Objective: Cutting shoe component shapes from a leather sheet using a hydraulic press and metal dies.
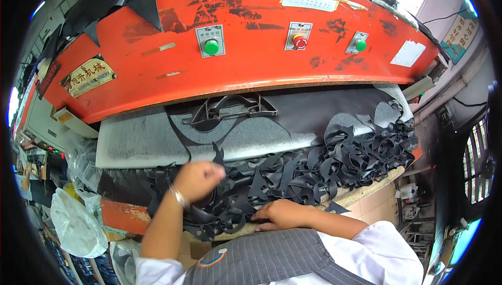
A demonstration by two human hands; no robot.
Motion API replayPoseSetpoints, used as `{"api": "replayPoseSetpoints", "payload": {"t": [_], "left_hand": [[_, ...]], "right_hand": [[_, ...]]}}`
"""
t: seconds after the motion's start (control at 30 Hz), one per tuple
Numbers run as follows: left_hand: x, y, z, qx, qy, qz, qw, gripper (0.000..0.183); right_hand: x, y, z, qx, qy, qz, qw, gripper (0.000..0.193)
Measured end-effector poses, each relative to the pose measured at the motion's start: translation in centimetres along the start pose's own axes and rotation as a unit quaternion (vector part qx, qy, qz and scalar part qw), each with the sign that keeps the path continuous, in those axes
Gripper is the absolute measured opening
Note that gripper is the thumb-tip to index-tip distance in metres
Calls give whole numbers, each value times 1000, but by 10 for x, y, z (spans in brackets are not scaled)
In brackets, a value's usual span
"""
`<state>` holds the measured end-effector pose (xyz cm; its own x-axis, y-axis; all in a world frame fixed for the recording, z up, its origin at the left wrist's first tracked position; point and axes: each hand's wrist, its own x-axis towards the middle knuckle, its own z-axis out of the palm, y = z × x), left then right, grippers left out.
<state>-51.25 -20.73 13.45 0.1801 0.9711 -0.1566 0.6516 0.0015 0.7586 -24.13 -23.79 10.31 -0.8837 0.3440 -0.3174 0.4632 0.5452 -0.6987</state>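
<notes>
My left hand (198,181) is closed, its fingers curled, above the left part of a heap of black leather-like scraps (314,172). A dark scrap (218,153) stands up just past its fingertips; whether the fingers grip it is hidden. Lower down, my right hand (282,214) lies with its fingers stretched over the heap's near edge. Past the heap, a metal cutting die (232,111) sits on a black sheet (324,102) with curved cut-outs. The sheet lies on a pale cutting board (136,136).
A red press beam (251,60) spans the far side above the board, with two green buttons (211,47) and a red knob (299,42). Clear plastic bags (78,222) hang at the left. A worn, pale ledge (366,188) borders the heap on my side.
</notes>
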Motion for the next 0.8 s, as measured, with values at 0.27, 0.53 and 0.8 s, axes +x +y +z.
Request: {"api": "replayPoseSetpoints", "payload": {"t": [0.27, 0.53, 0.8], "left_hand": [[238, -81, -54, 153, 205, 27, 966, 31], [254, -92, -32, 78, 288, 156, 942, 7], [152, -71, -13, 35, 290, 280, 915, 39]], "right_hand": [[66, 1, -29, 87, 118, -68, 987, 42], [68, 10, -37, 151, 160, -4, 975, 38], [93, 14, -26, 469, 247, 50, 847, 51]]}}
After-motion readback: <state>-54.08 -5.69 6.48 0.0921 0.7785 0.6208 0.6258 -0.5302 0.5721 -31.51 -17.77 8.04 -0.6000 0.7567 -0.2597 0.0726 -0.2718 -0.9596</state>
